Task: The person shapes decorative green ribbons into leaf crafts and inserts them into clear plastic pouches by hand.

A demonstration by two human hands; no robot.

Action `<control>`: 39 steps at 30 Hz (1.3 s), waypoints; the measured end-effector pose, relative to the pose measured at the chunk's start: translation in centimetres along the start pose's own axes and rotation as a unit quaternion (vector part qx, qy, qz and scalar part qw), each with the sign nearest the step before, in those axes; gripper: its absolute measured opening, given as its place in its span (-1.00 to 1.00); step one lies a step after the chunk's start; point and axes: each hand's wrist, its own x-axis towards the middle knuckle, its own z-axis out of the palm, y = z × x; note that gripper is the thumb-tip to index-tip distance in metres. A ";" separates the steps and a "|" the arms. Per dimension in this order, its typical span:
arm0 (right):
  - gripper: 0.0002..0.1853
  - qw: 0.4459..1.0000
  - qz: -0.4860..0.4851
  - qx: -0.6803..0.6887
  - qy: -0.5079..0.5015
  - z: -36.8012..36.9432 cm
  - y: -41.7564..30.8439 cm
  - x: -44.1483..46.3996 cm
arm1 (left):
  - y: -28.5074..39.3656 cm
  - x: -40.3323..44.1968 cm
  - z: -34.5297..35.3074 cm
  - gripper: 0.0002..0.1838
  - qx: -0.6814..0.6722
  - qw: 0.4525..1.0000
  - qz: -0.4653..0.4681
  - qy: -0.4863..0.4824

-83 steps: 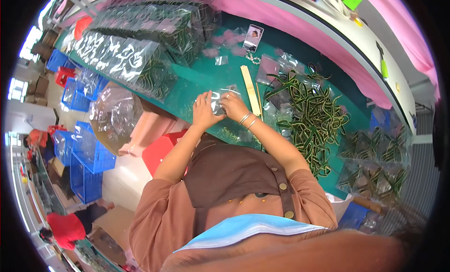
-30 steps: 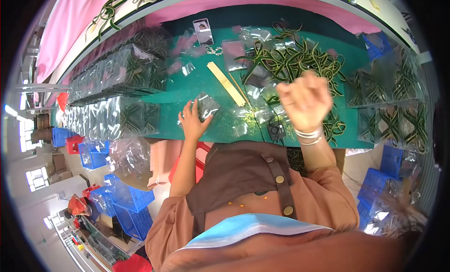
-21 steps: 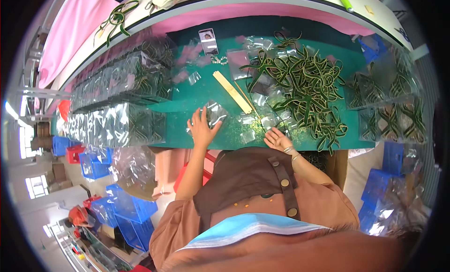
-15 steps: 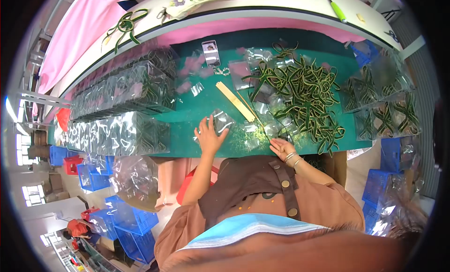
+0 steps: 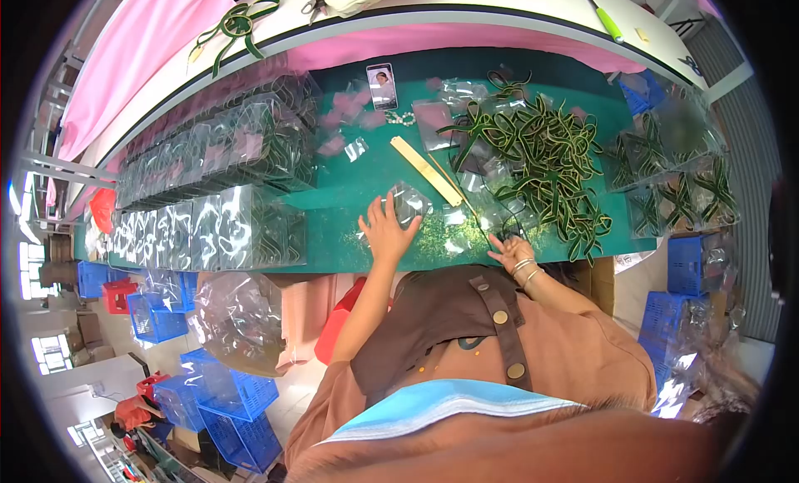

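My left hand (image 5: 387,230) rests low over the green tabletop with its fingers spread. A small clear plastic packet (image 5: 410,201) lies at its fingertips; whether they press on it is hard to tell. Further right, my right hand (image 5: 513,252), with bangles at the wrist, has its fingers bent around the lower end of a thin dark strip (image 5: 476,219). That strip slants up and left beside a pale wooden ruler-like stick (image 5: 427,171). Beyond the right hand is a heap of dark green ribbon loops with gold edges (image 5: 549,154).
Rows of clear boxes (image 5: 220,225) line the left side; more filled boxes (image 5: 682,204) stand at the right. A phone (image 5: 382,87) and a string of beads (image 5: 399,118) lie at the back. A white shelf (image 5: 466,2) runs behind. Blue crates (image 5: 241,437) stand on the floor.
The whole view has shifted slightly, with the table contents appearing a little higher and further right. My right hand's fingers have curled more; my left hand stays spread by the plastic packet.
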 end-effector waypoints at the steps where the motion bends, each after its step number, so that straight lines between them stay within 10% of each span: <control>1: -0.68 0.999 -0.017 -0.030 -0.021 0.5 0.0 0.0 | 0.0 0.0 0.0 -0.06 0.001 1.000 -0.002 0.000; 39: -0.72 0.999 -0.030 -0.035 -0.004 -1.4 0.7 -0.6 | -0.1 -0.2 -0.2 -0.07 -0.015 1.000 -0.004 0.012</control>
